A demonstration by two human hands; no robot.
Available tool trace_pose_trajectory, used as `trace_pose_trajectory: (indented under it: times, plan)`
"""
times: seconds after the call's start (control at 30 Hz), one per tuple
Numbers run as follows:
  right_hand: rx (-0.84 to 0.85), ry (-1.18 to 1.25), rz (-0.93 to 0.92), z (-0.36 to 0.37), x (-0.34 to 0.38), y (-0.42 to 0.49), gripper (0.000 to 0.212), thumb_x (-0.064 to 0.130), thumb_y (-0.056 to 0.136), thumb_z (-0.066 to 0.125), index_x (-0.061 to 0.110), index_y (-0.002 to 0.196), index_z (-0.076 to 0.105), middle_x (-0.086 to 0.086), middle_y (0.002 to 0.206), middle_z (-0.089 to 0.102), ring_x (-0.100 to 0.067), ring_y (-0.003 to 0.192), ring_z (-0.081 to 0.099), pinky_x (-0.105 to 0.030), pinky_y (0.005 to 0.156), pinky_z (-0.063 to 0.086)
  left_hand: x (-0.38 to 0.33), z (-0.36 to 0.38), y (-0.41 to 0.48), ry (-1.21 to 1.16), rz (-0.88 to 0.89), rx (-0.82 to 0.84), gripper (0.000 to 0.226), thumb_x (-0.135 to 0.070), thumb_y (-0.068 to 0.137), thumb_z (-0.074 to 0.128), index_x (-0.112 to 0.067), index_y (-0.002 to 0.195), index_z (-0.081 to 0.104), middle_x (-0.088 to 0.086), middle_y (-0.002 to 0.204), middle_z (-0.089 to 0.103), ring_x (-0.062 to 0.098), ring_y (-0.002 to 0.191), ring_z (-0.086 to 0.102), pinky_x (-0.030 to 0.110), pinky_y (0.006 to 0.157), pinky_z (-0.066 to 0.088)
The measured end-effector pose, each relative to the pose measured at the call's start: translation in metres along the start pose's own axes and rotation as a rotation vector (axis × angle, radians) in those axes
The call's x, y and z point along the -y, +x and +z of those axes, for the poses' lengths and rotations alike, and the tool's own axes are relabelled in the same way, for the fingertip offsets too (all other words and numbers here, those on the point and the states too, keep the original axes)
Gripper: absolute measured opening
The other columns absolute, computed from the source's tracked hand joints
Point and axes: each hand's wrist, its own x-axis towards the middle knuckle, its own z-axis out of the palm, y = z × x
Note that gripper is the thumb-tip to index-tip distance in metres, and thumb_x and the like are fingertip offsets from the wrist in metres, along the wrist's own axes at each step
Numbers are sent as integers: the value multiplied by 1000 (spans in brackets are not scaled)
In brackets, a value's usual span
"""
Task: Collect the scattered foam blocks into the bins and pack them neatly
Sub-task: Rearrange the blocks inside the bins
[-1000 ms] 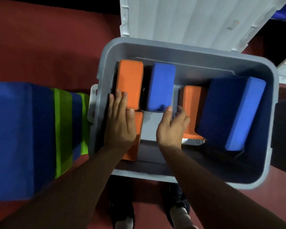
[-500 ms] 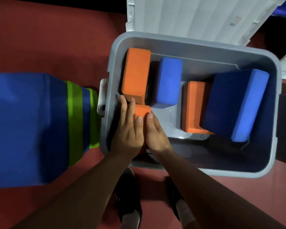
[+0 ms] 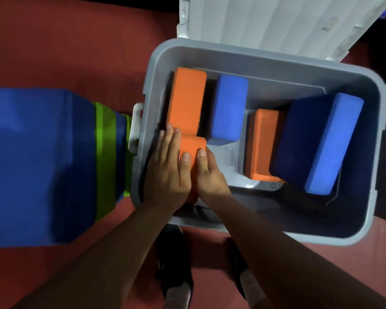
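Orange foam fills the near left corner of the grey bin [image 3: 363, 228], where both hands work on one small orange block [image 3: 191, 144]. The left hand [image 3: 166, 172] lies flat on it with fingers stretched and together, while the right hand [image 3: 207, 175] presses its right side with curled fingers and the thumb on top; neither hand closes fully around it. I judge they squeeze it down against the left wall so it sits in line with the others. Below the bin, on the red floor [image 3: 76, 41], dark shoes [image 3: 175, 270] are visible.

Just behind the small block stands a tall orange block [image 3: 186, 100] along the left wall, and beside it a blue block [image 3: 228, 109], both on their ends. Near the middle another orange block [image 3: 262, 143] stands, with a large blue block [image 3: 316, 143] leaning tilted on it toward the right wall. This tilted one probably wastes space and may need straightening. The bare bottom between the groups has room for more.

Outside the left wall lies a big blue and green mat [image 3: 42, 166], touching the handle. At the far edge the white lid [image 3: 265, 21] stands open.
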Motion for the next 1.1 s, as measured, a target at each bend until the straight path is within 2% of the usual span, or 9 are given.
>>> trace_pose_trajectory:
  times: [0.07, 0.13, 0.23, 0.4, 0.47, 0.57, 0.7, 0.97, 1.1]
  plan:
    - [-17, 54, 44, 0, -5, 2, 77, 81, 91, 19, 40, 155, 31, -1, 150, 53, -24, 135, 51, -47, 116, 37, -3, -8, 5, 104, 21, -36, 61, -39, 109, 20, 0, 151, 41, 14, 161, 33, 29, 152, 26, 48, 123, 24]
    - [-17, 93, 80, 1, -7, 4, 89, 91, 79, 18, 45, 154, 30, 1, 152, 50, -23, 138, 49, -48, 118, 35, -5, -15, 8, 200, 35, 6, 63, -43, 108, 19, -4, 152, 41, 12, 163, 32, 27, 153, 23, 49, 123, 23]
    - [-10, 146, 98, 7, -5, 2, 92, 99, 71, 22, 54, 152, 27, 3, 154, 48, -22, 139, 48, -48, 118, 35, -4, -23, 9, 351, 105, 70, 61, -46, 105, 23, -12, 153, 43, 7, 164, 31, 23, 154, 22, 48, 123, 19]
    - [18, 225, 170, 9, -6, 3, 95, 105, 59, 42, 67, 144, 25, 4, 147, 54, -25, 131, 55, -51, 113, 41, 12, -40, 20, 365, 56, 51, 63, -52, 103, 25, -19, 155, 40, 9, 168, 18, 31, 156, 12, 58, 121, 16]
    - [35, 277, 181, 8, -6, 6, 100, 102, 56, 56, 66, 145, 28, 8, 141, 59, -21, 124, 61, -50, 109, 46, 23, -41, 20, 313, 29, 84, 65, -56, 104, 22, -22, 156, 37, 10, 169, 12, 35, 155, 12, 63, 119, 21]
    - [51, 297, 153, 11, -7, 10, 101, 96, 57, 64, 61, 145, 32, 11, 136, 62, -18, 119, 64, -49, 106, 49, 32, -37, 18, 229, 59, 123, 66, -56, 105, 20, -18, 157, 36, 14, 168, 11, 36, 153, 20, 60, 115, 33]
    - [58, 266, 94, 28, -12, 11, 81, 91, 67, 64, 64, 140, 40, 8, 131, 67, -21, 116, 67, -49, 103, 51, 33, -38, 17, 218, 103, 105, 64, -51, 105, 25, -14, 156, 38, 19, 167, 14, 35, 152, 23, 55, 114, 37]
    - [84, 252, 46, 19, -13, 5, 81, 93, 68, 58, 59, 141, 43, 7, 131, 67, -19, 117, 67, -49, 102, 52, 33, -39, 18, 179, 121, 91, 65, -52, 105, 28, -12, 154, 40, 19, 166, 17, 32, 151, 24, 52, 108, 44]
    - [44, 247, 66, 23, -9, 2, 71, 98, 68, 42, 71, 134, 39, 3, 140, 61, -31, 124, 62, -60, 107, 46, 34, -38, 16, 181, 116, 94, 65, -54, 104, 26, -15, 156, 38, 17, 167, 15, 31, 150, 26, 50, 110, 42]
